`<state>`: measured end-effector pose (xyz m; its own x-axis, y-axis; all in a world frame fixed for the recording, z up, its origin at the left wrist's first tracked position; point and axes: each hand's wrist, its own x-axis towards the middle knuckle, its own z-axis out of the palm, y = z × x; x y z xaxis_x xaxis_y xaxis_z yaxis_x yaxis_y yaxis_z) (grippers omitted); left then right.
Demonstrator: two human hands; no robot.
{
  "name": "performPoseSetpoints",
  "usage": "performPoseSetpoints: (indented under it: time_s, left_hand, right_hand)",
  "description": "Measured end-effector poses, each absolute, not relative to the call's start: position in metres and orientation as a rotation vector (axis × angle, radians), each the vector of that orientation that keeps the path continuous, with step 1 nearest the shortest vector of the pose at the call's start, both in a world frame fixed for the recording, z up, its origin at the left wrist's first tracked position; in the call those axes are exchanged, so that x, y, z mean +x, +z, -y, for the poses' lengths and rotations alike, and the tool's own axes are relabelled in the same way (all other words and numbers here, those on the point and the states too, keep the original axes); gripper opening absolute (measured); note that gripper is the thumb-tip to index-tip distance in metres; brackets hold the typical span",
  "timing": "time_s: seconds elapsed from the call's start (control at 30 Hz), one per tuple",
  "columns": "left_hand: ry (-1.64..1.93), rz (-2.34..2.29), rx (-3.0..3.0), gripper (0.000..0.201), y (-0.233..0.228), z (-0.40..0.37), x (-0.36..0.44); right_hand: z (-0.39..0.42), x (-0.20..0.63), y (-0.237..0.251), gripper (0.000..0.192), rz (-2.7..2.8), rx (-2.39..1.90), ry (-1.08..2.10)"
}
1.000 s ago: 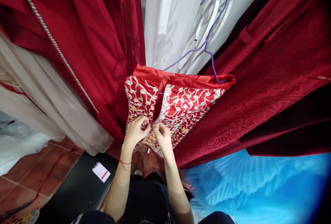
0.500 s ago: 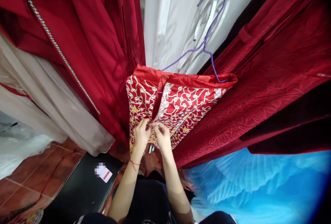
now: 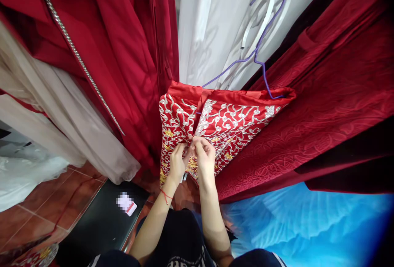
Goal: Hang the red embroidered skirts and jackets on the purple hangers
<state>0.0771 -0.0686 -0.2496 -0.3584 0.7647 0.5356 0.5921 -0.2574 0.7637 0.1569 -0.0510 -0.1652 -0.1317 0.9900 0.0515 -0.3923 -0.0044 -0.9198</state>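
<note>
Crowded garment rack: red gowns (image 3: pixel 123 53) left, white dress (image 3: pixel 212 24) behind, dark red patterned fabric (image 3: pixel 323 107) right, blue tulle (image 3: pixel 308 226) below. Embroidered red jacket (image 3: pixel 234 125) hangs centre on a purple wire hanger (image 3: pixel 261 49). Left hand (image 3: pixel 177 164) and right hand (image 3: pixel 205 158) both pinch the jacket's front opening, fingertips touching at the seam. Grip narrow, closed on the fabric edges. Black bench (image 3: pixel 98 226) with a card (image 3: pixel 127 203) lower left.
</note>
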Motion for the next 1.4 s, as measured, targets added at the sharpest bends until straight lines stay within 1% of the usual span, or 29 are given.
performPoseSetpoints:
  time_s: [0.3,0.43,0.67,0.87,0.97,1.07,1.2,1.27,1.4]
  left_hand:
    - [1.658,-1.861,1.668,0.011,-0.247,0.074,0.075]
    - [1.619,-1.910,1.641,0.014,-0.249,0.079,0.076]
    - [1.625,-1.952,1.695,0.014,-0.249,0.080,0.082]
    - [1.609,-1.958,1.780,0.014,-0.247,0.082,0.088]
    - [1.562,-1.995,1.850,0.018,-0.246,0.082,0.089]
    - [1.503,-2.054,1.873,0.021,-0.244,0.081,0.085]
    - [1.451,-2.096,1.844,0.022,-0.247,0.081,0.080]
    - [1.470,-2.113,1.833,0.023,-0.250,0.080,0.081]
    - [1.494,-2.151,1.803,0.020,-0.256,0.077,0.085]
  right_hand:
    - [0.041,0.147,-0.135,0.020,1.041,-0.791,1.403]
    - [0.035,0.146,-0.121,0.017,1.082,-0.770,1.312]
    - [0.024,0.146,-0.099,0.015,1.133,-0.696,1.269]
    - [0.015,0.143,-0.066,0.015,1.174,-0.659,1.132]
    - [0.010,0.150,-0.053,0.018,1.220,-0.646,1.114]
    - [0.011,0.161,-0.053,0.021,1.301,-0.631,1.148]
    - [0.019,0.169,-0.069,0.023,1.374,-0.672,1.174]
    - [0.021,0.165,-0.079,0.024,1.378,-0.721,1.175]
    - [0.012,0.148,-0.095,0.034,1.342,-0.794,1.217]
